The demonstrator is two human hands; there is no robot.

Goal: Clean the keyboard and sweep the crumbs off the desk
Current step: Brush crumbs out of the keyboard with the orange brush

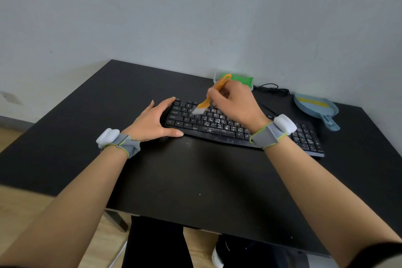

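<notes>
**Q:** Hands, state and position?

**A:** Both are mine and both at the keyboard [239,127]. My left hand [155,121] lies with fingers straight and relaxed, cupped against the keyboard's left end, thumb along the front edge; it grips nothing. My right hand [233,104] hovers over the middle keys, fingers curled round the orange handle of a small brush [212,97].

**Q:** Brush contact?

**A:** White bristles touch the upper-left keys, handle tilted up and back toward the wall.

**Q:** Keyboard appearance and location?

**A:** Black, curved front edge, set at a slant on the black desk [195,180] toward the far right. Pale crumbs [214,121] speckle the central keys thickly; the left-hand keys look mostly dark. My wrist hides part of the right half. A few pale specks lie on the desk in front.

**Q:** Anything else noted?

**A:** Light blue dustpan [317,109] on the desk right of the keyboard; green packet [241,79] by the wall behind my right hand; black cable [273,89] beside it
</notes>
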